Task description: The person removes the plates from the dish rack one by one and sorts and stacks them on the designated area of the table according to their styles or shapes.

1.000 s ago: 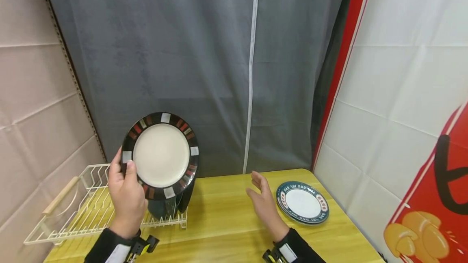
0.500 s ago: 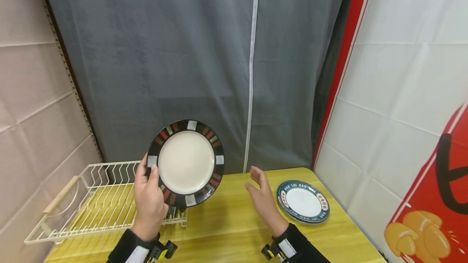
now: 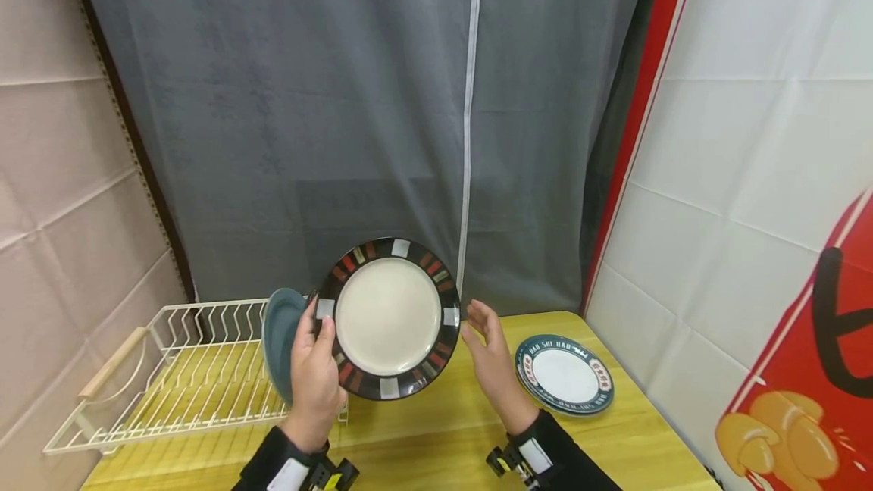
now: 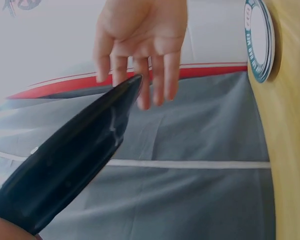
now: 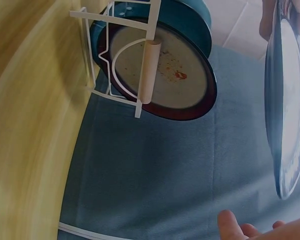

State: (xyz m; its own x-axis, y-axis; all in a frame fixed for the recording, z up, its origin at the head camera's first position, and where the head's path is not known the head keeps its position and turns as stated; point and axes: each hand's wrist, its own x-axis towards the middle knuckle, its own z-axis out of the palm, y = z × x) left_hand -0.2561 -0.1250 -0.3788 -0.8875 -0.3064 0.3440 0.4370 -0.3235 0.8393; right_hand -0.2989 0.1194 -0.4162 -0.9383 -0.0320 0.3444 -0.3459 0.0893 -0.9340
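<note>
My left hand (image 3: 316,381) grips the left edge of a round plate (image 3: 389,317), thumb on its front face. The plate has a cream centre and a dark rim with coloured blocks; it is held upright above the table. In the left wrist view the plate's dark edge (image 4: 65,155) points toward my right hand (image 4: 145,35). That hand (image 3: 496,370) holds nothing, fingers loosely extended, just right of the plate's rim. Behind my left hand, a teal plate (image 3: 278,339) stands in the white wire dish rack (image 3: 184,392).
On the table (image 3: 436,445), a green-rimmed white plate (image 3: 564,376) lies at the right, atop another. In the right wrist view, a dark-rimmed plate (image 5: 182,75) with reddish spots on its centre stands in the rack. A grey curtain (image 3: 382,135) hangs behind the table.
My left hand has carried the plate rightward and slightly down, away from the rack and close to my right hand. The teal plate in the rack has come into sight. My right hand has barely moved.
</note>
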